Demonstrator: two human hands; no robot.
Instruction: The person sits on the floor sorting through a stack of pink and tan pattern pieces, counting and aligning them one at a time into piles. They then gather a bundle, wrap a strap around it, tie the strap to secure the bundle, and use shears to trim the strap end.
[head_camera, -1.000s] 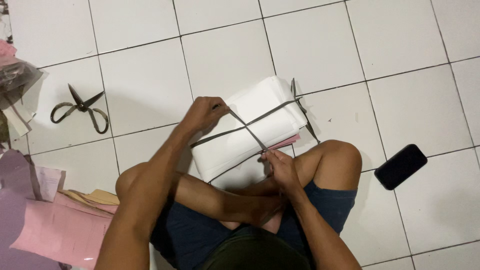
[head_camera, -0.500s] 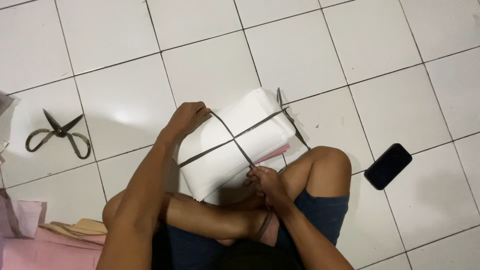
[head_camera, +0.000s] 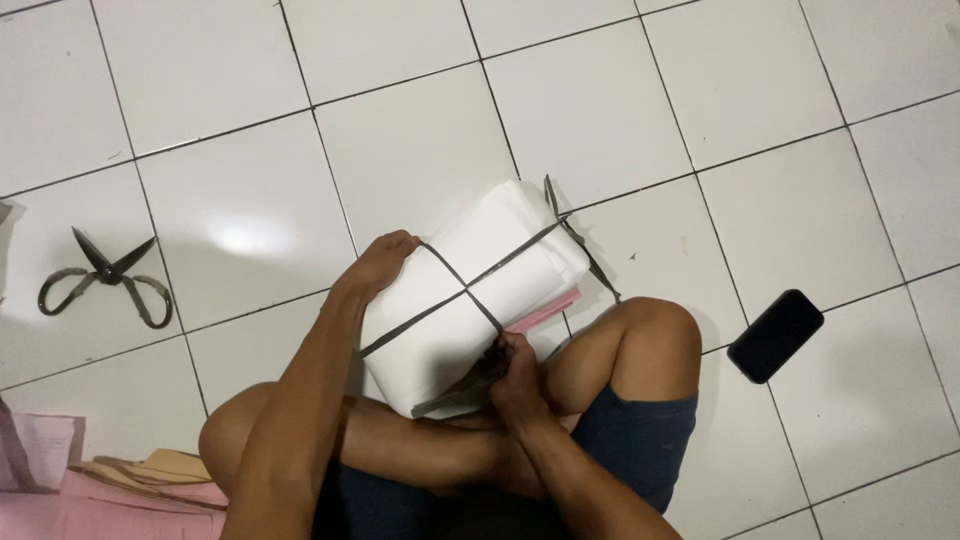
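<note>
The right hand (head_camera: 515, 372) has its grip closed on the dark strap (head_camera: 455, 300), it seems, at the near edge of the white bundle (head_camera: 475, 290). The left hand (head_camera: 378, 268) lies flat, fingers loose, on the bundle's far-left corner. The bundle rests on the tiled floor (head_camera: 420, 130) against the person's crossed legs.

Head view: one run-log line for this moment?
left hand: steadying white strapped paper bundle | right hand: gripping dark strap | floor: metal scissors, black phone
</note>
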